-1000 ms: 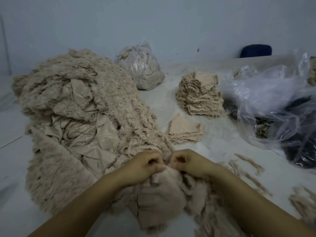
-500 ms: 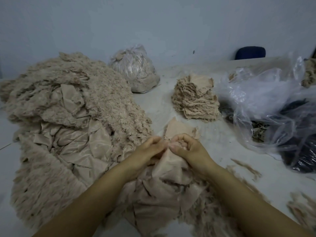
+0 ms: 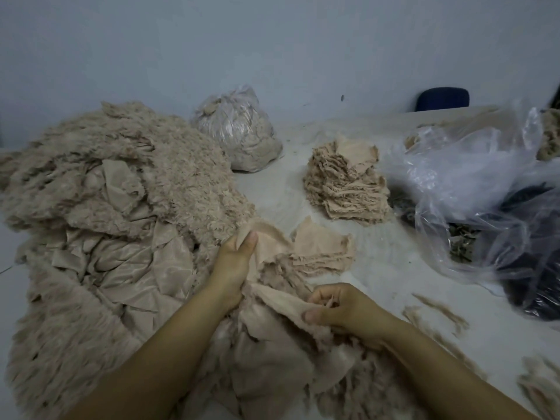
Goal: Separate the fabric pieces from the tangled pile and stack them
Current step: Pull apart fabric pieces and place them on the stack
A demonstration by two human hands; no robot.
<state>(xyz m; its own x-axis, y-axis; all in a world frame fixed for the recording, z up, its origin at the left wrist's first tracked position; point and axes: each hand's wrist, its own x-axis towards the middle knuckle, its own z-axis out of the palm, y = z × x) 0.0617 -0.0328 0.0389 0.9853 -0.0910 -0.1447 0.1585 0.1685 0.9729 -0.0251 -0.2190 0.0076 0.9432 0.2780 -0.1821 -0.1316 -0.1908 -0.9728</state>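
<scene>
The left hand (image 3: pixel 235 262) is pinching 1 beige fabric piece (image 3: pixel 266 237), carrying it toward the small stack (image 3: pixel 322 253) mid-table. The right hand (image 3: pixel 339 307) is gripping another piece (image 3: pixel 281 301) on the tangled pile (image 3: pixel 106 237) by the near edge. Next, probably, laying it flat, edges aligned.

Textile workroom, heaped beige fabric offcuts (image 3: pixel 106 225), stacked cut pieces (image 3: pixel 345 189), plastic scrap bags (image 3: pixel 472 177), bare wall (image 3: pixel 272 40)

Two bare forearms (no sleeves, rings or watch visible).
</scene>
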